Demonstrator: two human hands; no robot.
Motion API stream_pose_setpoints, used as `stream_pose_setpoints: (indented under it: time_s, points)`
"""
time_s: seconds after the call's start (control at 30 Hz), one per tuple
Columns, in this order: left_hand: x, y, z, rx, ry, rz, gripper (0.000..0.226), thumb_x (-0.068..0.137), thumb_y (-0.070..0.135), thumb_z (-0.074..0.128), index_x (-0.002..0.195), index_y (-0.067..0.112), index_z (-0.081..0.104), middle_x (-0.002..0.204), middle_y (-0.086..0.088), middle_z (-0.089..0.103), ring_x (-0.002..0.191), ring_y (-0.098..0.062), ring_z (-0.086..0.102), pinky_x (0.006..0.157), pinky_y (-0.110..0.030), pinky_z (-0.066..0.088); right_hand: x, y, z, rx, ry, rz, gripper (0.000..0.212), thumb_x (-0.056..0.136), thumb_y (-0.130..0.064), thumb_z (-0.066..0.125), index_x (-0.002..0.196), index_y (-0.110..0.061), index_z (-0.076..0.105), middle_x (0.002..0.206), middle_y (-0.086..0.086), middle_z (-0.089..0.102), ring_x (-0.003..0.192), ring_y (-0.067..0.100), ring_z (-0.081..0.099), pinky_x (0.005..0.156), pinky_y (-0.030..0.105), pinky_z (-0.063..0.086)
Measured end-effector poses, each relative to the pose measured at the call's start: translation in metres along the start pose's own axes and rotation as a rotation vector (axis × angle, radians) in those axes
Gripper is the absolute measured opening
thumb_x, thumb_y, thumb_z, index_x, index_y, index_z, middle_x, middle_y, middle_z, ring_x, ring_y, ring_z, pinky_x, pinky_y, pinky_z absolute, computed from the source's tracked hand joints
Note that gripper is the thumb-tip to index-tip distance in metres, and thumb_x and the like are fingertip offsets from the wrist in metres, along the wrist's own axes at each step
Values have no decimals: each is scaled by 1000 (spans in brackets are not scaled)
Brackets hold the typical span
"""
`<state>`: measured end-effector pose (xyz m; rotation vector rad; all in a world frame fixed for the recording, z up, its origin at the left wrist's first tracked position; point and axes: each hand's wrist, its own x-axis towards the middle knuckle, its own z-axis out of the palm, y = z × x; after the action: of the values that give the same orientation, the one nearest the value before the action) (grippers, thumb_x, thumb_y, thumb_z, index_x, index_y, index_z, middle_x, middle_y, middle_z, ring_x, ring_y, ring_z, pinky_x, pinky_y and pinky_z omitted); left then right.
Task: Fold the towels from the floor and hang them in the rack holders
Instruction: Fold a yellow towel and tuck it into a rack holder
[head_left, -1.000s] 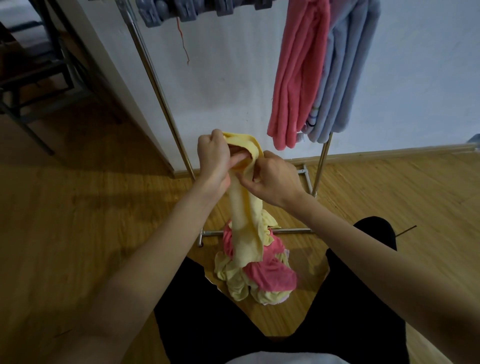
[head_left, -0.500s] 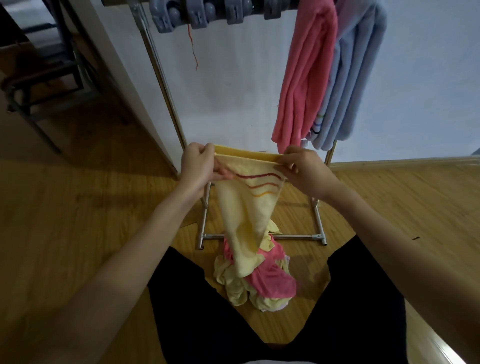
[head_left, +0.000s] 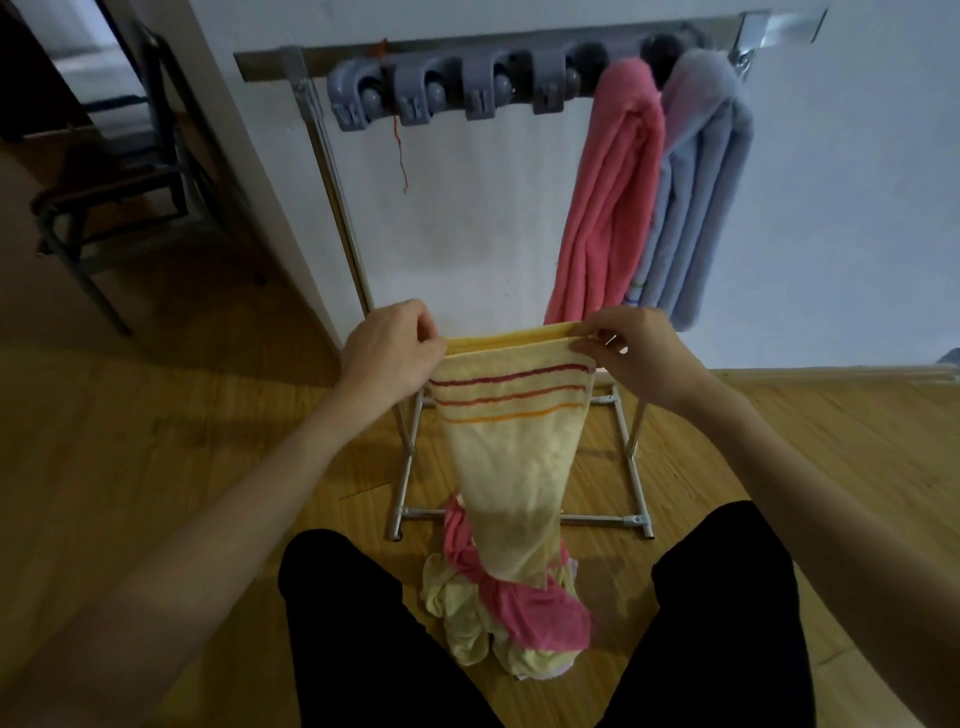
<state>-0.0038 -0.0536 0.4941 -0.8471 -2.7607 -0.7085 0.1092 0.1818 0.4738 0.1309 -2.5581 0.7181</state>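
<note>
Above the wooden floor (head_left: 156, 467), left hand (head_left: 389, 353) and right hand (head_left: 636, 356) pinch the yellow towel (head_left: 511, 467) by its top corners.

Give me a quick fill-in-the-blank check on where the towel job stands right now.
1. Both hands, left hand and right hand, hold the top edge of the ____ towel.
2. The rack already has ____ towels hanging.
3. The hanging pink towel is left of the ____ one.
4. More towels lie heaped on the ____.

Missing: yellow; two; blue; floor
</note>
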Motion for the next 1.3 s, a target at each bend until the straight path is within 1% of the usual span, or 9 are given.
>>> stream_pose_setpoints:
  time_s: [0.2,0.37,0.53,0.67,0.83,0.93,1.07,1.2,1.3]
  points:
    - [6,24,-17,-166,-85,62,31,87,6,52,72,32,57,80,9,68,80,-10,64,71,-38,57,5,1,-6,113,123,22,18,94,-6,54,109,-10,46,79,-3,57,68,10,58,61,22,50]
    - [2,32,-21,-387,-408,149,28,93,4,52,107,28,55,102,-4,69,86,-15,67,71,-36,59,2,8,-5,103,134,55,15,93,-6,57,107,-6,62,79,0,61,70,-7,57,63,5,42]
    - [-4,38,-24,-395,-616,298,35,96,13,53,121,37,53,112,-2,61,93,-24,65,78,-39,57,-3,13,-5,137,30,63,9,93,-10,57,97,-4,63,73,0,60,66,-2,56,60,15,44]
    - [-7,41,-22,-309,-752,336,36,95,0,45,114,25,63,113,9,58,110,-15,58,85,-18,50,-3,13,-1,142,-10,54,11,95,-12,55,97,-4,62,77,9,63,69,20,59,65,37,49]
    - [-8,46,-25,-226,-901,341,42,89,-9,46,120,13,62,118,2,57,114,-12,54,90,-13,44,-1,9,8,188,-2,40,8,95,-12,56,97,-9,62,75,-15,57,68,4,55,67,32,49]
    - [-8,48,-27,-135,-999,440,50,87,-11,47,129,14,57,124,3,55,115,-8,53,88,-7,44,2,6,13,184,-14,29,10,94,-11,57,100,-7,63,77,-14,58,72,9,57,67,30,50]
    - [-8,47,-29,45,-838,699,37,91,4,58,126,14,62,120,1,63,107,-8,58,91,-13,43,7,4,18,170,-22,15,12,93,-12,57,102,-8,65,82,-8,62,72,7,58,65,18,47]
    - [-16,48,-17,184,-423,852,11,90,21,62,98,15,66,97,3,60,84,-10,55,73,-30,46,10,4,20,163,8,36,11,94,-12,57,101,-7,64,80,-13,58,71,-3,55,65,12,43]
    - [-16,48,-10,280,-212,1065,7,86,16,62,91,12,65,112,-7,61,103,-22,58,85,-37,49,10,3,18,147,35,65,11,93,-11,58,101,-7,63,78,-16,56,70,1,54,65,14,41]
